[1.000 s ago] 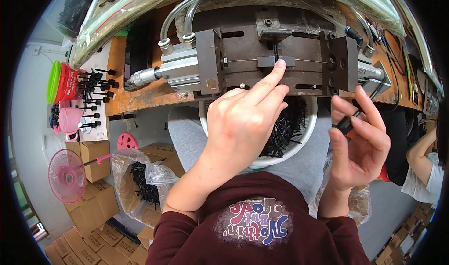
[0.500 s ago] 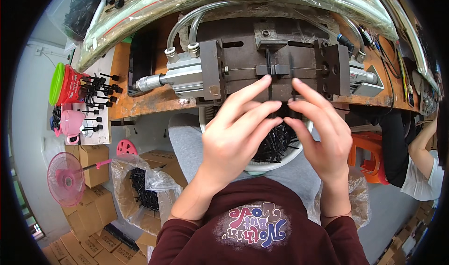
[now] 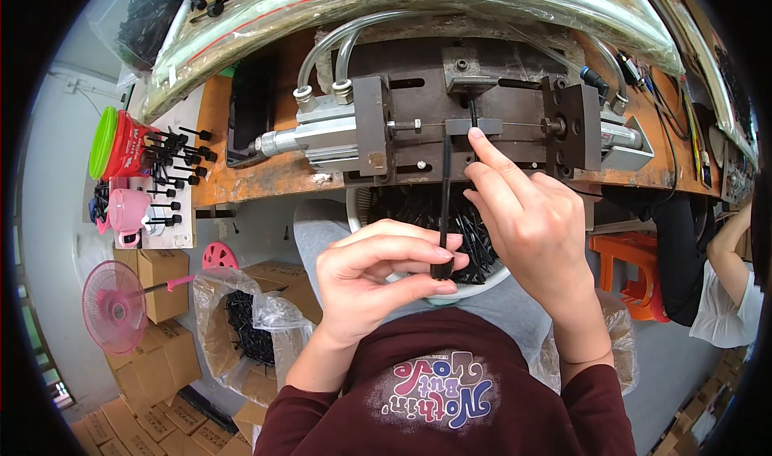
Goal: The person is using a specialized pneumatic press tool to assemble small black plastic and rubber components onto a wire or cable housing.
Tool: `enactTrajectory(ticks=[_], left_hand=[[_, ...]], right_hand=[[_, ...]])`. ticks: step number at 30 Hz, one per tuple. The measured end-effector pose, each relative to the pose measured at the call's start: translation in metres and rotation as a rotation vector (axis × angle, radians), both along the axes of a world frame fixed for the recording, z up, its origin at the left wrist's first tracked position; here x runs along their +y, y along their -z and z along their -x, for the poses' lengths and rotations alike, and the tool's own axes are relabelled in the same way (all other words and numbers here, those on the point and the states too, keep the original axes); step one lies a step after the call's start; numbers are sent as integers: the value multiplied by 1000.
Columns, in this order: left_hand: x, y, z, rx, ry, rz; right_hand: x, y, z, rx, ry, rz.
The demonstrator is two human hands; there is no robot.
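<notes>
My left hand (image 3: 366, 273) is closed around the thick lower end of a slim black plastic rod (image 3: 445, 191), which stands almost upright in front of the metal fixture (image 3: 418, 78). My right hand (image 3: 527, 215) is at the fixture, its index fingertip on a second black rod (image 3: 474, 110) at the small grey centre block (image 3: 490, 126). The lower part of that rod is hidden behind my right fingers. Thin metal pins reach the block from both sides. Below my hands, a white basin (image 3: 498, 277) on my lap holds many black rods (image 3: 402, 207).
Air cylinders (image 3: 326, 138) with clear hoses flank the fixture on the wooden bench (image 3: 233, 184). To the left are a red tub (image 3: 129, 146), a pink cup (image 3: 127, 211) and a pink fan (image 3: 114, 307). An orange stool (image 3: 623, 267) and another person's arm (image 3: 728, 259) are at right.
My left hand has drawn back toward me and down, bringing a black rod away from the fixture. My right hand has moved left to the centre block, where its rod now sits.
</notes>
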State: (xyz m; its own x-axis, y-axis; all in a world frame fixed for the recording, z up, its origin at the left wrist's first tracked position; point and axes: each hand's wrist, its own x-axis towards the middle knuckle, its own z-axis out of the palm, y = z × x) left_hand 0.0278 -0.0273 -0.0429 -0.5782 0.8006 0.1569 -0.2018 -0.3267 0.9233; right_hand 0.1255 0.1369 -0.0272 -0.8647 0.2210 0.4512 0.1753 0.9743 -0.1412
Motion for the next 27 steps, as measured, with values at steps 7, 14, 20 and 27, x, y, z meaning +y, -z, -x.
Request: enactTrajectory(ticks=[7, 14, 20, 27], left_hand=[[-11, -6, -6, 130, 29, 10], [-24, -12, -11, 341, 72, 39], [-35, -17, -25, 349, 6, 30], [-45, -31, -33, 552, -81, 10]], right_hand=[[-14, -10, -13, 244, -179, 999], [-33, -19, -25, 316, -397, 1665], [-39, -27, -35, 235, -405, 1763], [-46, -29, -42, 223, -433, 1839]])
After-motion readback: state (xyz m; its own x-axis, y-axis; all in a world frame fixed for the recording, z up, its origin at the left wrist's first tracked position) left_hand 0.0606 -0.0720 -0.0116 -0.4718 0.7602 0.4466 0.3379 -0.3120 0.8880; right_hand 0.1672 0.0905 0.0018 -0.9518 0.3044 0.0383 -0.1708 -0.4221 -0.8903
